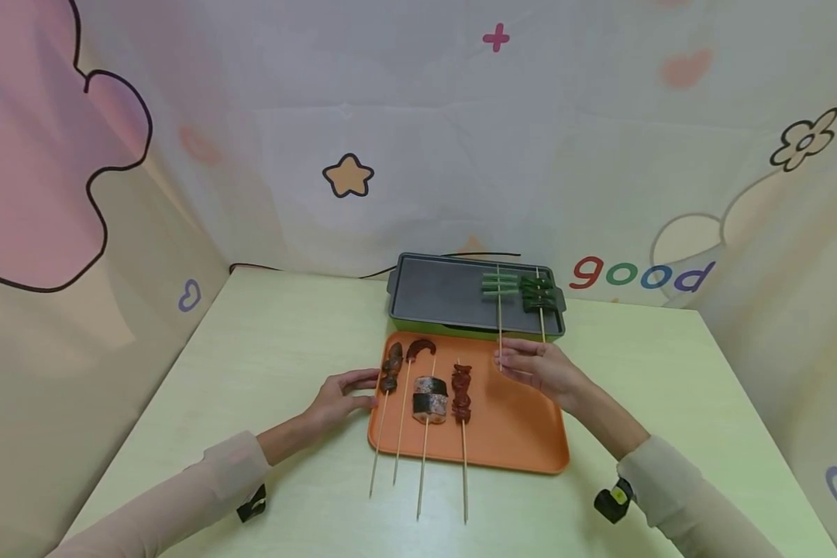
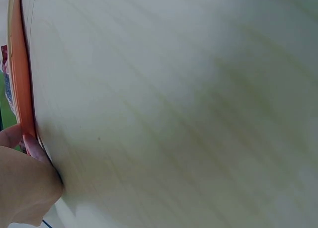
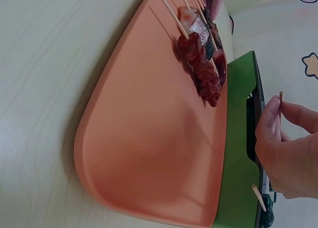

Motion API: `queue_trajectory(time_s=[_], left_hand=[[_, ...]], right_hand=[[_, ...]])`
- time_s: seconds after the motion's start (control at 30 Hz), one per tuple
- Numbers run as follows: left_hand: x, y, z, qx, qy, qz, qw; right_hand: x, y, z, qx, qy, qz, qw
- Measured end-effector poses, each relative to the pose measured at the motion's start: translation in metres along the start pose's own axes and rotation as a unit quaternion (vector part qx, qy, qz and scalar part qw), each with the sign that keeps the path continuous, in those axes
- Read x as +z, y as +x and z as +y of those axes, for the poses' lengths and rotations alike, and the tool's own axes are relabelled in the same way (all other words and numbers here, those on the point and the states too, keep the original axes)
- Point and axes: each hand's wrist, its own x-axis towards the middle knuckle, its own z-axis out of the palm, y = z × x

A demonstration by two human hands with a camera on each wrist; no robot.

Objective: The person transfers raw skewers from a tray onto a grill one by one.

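Pinching a skewer of green stalks [image 1: 500,287] near its lower end between thumb and fingers, a person's right hand [image 1: 540,368] holds it over the right side of a gray griddle [image 1: 435,288], just left of a dark-green vegetable skewer [image 1: 539,298]. The left hand [image 1: 333,401] grips the left rim of an orange tray [image 1: 519,430] on the bench [image 1: 669,387]. Lying across the tray are skewers of brown chunks [image 1: 391,368], a curved dark-red piece [image 1: 421,347], a black-banded white roll [image 1: 430,404] and red meat [image 1: 462,395].
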Motion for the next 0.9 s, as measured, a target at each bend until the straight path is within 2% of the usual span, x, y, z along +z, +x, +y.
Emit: queue_trajectory(time_s=[0.33,0.63,0.9], left_hand=[[0.002,0.002,-0.003,-0.003,-0.014,-0.006,0.9999],[0.003,0.0,0.0,-0.008,-0.014,-0.003,0.9999],[0.0,0.0,0.0,-0.004,0.007,0.005,1.0]], right_hand=[[-0.004,0.001,0.007,-0.005,-0.013,0.003,1.0],[-0.007,0.001,0.006,-0.011,-0.018,0.007,1.0],[-0.01,-0.01,0.008,-0.004,-0.069,-0.005,0.998]])
